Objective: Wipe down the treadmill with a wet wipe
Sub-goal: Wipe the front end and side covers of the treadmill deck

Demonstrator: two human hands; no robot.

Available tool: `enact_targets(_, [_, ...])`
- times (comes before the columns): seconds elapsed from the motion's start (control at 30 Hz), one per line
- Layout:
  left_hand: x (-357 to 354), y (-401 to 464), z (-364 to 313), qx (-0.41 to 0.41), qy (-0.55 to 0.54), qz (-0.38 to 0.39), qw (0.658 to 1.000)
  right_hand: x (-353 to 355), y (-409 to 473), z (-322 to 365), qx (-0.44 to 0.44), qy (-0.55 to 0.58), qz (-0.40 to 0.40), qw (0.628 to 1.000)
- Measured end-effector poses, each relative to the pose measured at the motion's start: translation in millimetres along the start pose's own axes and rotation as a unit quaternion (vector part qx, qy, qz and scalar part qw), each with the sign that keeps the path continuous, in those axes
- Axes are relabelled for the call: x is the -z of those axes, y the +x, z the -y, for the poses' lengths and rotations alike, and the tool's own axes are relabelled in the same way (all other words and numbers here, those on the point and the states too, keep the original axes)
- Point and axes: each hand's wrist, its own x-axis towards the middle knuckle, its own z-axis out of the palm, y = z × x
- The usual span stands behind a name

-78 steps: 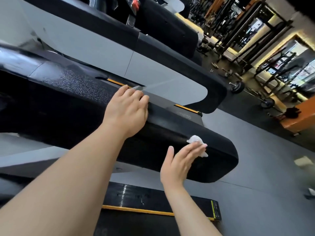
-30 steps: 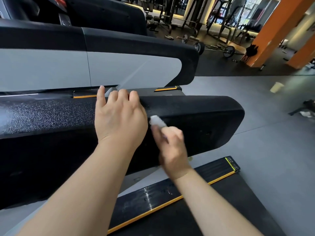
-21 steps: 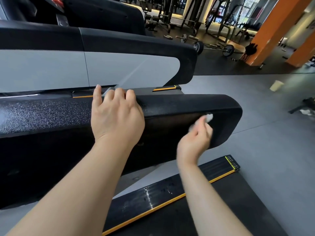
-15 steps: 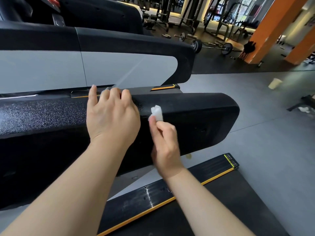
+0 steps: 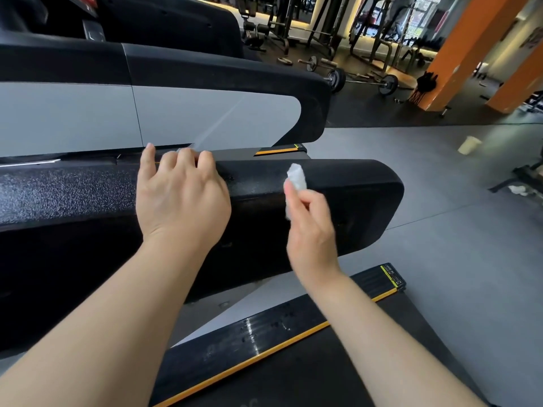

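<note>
2 hands on treadmill rail [image 5: 338, 183], right hand [image 5: 311, 227] wiping back rightward, wet wipe [image 5: 296, 179]

Two hands up: left hand [image 5: 182, 198], right hand [image 5: 311, 227]. One wet wipe [image 5: 296, 177], one paper cup [image 5: 469, 144], two orange pillars [image 5: 467, 51].

Grey gym floor [image 5: 440, 230]; dark rubber matting farther back. Orange pillars [image 5: 470, 51] at right. Loaded barbells [image 5: 364, 80] and black racks [image 5: 320, 22] behind. Pale cup [image 5: 469, 144] lying on floor. Daylit windows [image 5: 423, 19] beyond.
</note>
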Motion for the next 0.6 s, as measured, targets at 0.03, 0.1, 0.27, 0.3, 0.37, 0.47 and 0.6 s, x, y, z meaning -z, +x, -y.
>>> enact_targets(0.03, [0,0,0,0.001,0.000,0.004,1.000,9,7,-8,-0.068,0.028,-0.004,0.997])
enact_targets(0.1, [0,0,1,0.003,0.000,0.009,1.000,23,21,-25,-0.253,0.088,-0.081,0.960])
enact_targets(0.27, [2,1,0,0.011,0.001,0.020,1.000,0,22,6,-0.367,0.187,-0.182,0.893])
enact_targets(0.3, [2,0,-1,0.013,0.000,0.029,1.000,-9,14,21,-0.349,0.193,-0.167,0.902])
enact_targets(0.37, [4,0,-2,0.013,0.002,0.035,0.999,-14,-2,47,-0.268,0.121,-0.095,0.951])
enact_targets(0.47, [10,0,-4,0.026,-0.001,0.060,0.998,-8,-21,49,-0.188,0.132,-0.006,0.973])
enact_targets(0.6, [15,1,-26,0.015,-0.040,0.046,0.998,-2,-9,2,-0.409,0.295,-0.029,0.863])
